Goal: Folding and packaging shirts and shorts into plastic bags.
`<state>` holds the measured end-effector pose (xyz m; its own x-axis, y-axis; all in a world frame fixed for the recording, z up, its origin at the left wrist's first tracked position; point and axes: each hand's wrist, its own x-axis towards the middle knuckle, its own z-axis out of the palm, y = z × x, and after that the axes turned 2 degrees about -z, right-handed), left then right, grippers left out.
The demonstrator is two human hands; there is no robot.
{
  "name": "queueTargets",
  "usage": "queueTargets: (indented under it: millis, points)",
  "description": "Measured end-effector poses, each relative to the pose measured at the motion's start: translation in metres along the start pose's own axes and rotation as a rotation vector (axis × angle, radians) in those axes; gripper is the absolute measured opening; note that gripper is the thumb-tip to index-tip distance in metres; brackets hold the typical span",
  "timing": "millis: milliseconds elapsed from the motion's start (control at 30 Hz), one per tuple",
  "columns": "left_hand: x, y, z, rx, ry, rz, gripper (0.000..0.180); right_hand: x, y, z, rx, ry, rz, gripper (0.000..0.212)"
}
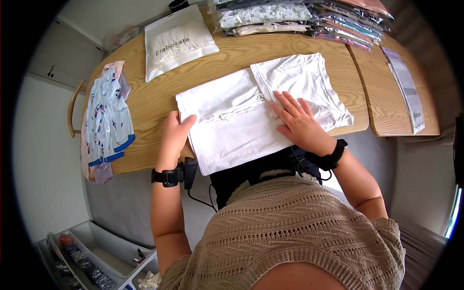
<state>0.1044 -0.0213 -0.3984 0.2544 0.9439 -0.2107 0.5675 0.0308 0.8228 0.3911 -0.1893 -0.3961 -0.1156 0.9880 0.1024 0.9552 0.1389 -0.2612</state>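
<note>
A white garment (pixel 232 125), perhaps a T-shirt, lies partly folded on the wooden table in front of me. Its right part is folded over itself, and wrinkles run across the middle. My left hand (pixel 176 130) is at the left edge of the cloth, thumb on top and the other fingers curled at the edge, partly hidden, so it seems to pinch the fabric. Flat on the folded right part rests my right hand (pixel 302 123), fingers stretched out and pressing on the cloth. Black straps circle both wrists.
A frosted packaging bag (pixel 181 41) lies at the back left. Bagged garments (pixel 299 19) are stacked at the back right. Patterned clothes (pixel 107 113) lie on the table's left end, and a flat clear bag (pixel 405 89) on its right end. A grey bin (pixel 106 246) stands below left.
</note>
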Motion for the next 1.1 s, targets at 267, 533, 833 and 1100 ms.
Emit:
queueTargets:
  millis: [267,533,833,1100]
  points:
    - [-0.013,0.005,-0.007,-0.295,-0.029,-0.190,0.044,-0.007,0.008,-0.006,0.053,-0.015,-0.007,0.060]
    - [-0.011,-0.021,0.014,0.025,0.008,0.074,0.039,-0.009,0.009,-0.004,0.041,0.044,-0.013,0.060]
    - [-0.056,0.011,0.013,-0.757,-0.157,-0.284,0.046,-0.007,0.000,-0.011,0.014,0.029,0.040,0.060]
    - [-0.061,0.004,0.025,-0.677,-0.127,-0.288,0.032,0.017,-0.033,0.018,-0.193,0.060,0.005,0.063]
